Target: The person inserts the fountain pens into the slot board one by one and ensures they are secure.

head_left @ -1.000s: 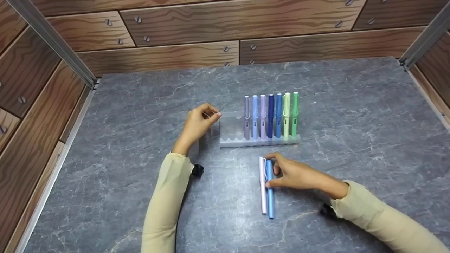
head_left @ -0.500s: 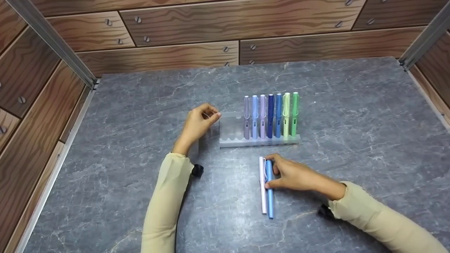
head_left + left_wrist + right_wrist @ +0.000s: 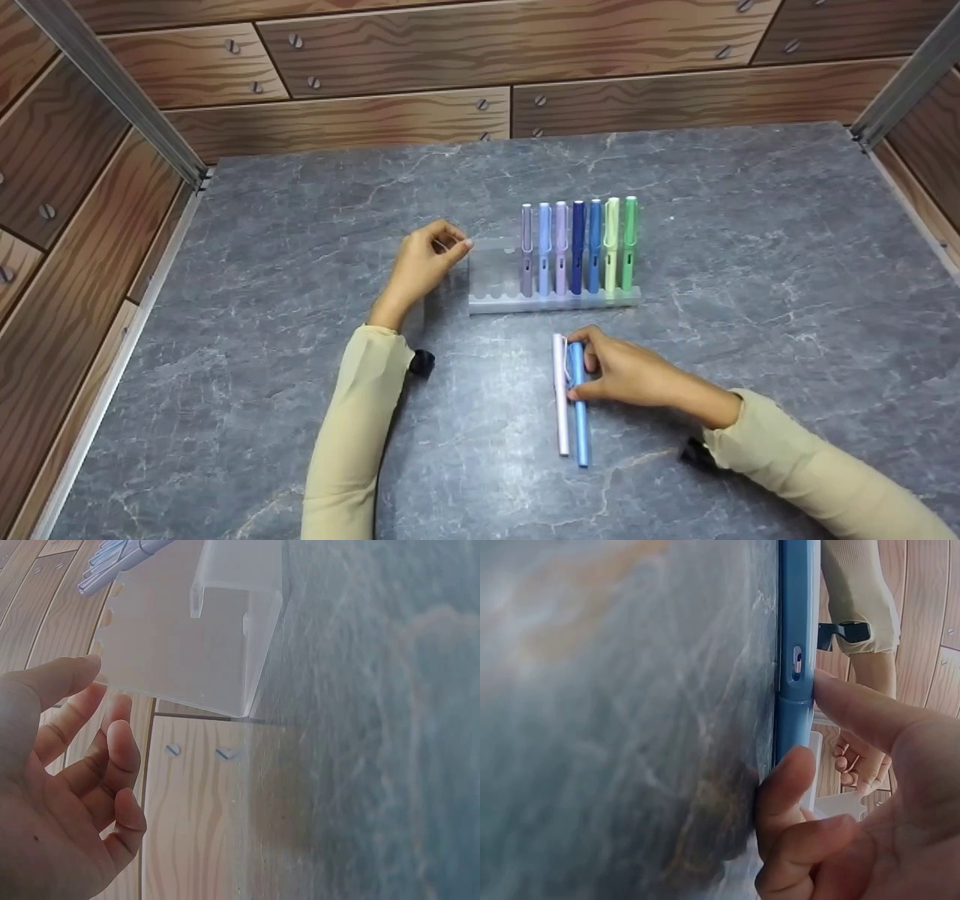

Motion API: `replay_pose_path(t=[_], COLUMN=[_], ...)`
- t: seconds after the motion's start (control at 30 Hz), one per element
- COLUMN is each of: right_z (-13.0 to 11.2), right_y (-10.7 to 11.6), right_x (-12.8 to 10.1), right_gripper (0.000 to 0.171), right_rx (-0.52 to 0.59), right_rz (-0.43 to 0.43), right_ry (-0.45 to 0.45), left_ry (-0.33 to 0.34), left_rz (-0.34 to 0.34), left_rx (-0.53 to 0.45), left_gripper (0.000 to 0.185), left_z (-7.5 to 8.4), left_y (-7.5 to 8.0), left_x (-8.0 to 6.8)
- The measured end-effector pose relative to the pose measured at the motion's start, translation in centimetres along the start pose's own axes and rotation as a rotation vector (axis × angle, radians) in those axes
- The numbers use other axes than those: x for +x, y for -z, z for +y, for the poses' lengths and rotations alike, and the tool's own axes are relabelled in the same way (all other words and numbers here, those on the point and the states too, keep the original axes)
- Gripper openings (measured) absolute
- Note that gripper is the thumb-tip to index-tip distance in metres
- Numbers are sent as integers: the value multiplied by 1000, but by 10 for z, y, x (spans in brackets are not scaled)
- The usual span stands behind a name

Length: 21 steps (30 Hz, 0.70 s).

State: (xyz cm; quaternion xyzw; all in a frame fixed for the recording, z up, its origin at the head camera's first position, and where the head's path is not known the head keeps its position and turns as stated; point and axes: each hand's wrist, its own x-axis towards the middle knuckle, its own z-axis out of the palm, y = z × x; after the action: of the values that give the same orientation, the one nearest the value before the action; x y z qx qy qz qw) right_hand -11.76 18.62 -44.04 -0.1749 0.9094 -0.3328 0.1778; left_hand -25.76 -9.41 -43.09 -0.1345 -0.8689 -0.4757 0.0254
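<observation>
We see a grey marbled surface (image 3: 750, 225). Mid-surface stands a frosted pen rack (image 3: 555, 301). Toward the near edge lie a white pen (image 3: 560, 405) and a blue pen (image 3: 580, 427).

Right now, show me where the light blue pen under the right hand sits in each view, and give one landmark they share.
Head: the light blue pen lies on the grey table, lower centre, beside a white pen, pinched by the right hand.
Left wrist: not in it.
Right wrist: upright strip at top centre, fingertips on it.
Shared landmark: the clear pen stand, also seen from the left wrist.
</observation>
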Motion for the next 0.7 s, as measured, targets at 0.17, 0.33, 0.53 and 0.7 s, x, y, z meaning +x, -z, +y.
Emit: replay_pose_path(t=[0.17, 0.33, 0.53, 0.7], right_z=[0, -5, -7, -8], right_y=[1, 2, 0, -1], right_x=[0, 0, 0, 0], right_gripper=[67, 66, 66, 64], right_rx=[-2, -54, -139, -162], right_rz=[-1, -27, -28, -18], right_ry=[-6, -38, -69, -73], left_ry=[3, 8, 16, 13], left_rz=[-1, -1, -4, -4], left_rx=[1, 5, 14, 17], left_gripper=[14, 14, 15, 16], left_z=[0, 0, 0, 1], left_y=[0, 1, 0, 0], left_x=[0, 0, 1, 1])
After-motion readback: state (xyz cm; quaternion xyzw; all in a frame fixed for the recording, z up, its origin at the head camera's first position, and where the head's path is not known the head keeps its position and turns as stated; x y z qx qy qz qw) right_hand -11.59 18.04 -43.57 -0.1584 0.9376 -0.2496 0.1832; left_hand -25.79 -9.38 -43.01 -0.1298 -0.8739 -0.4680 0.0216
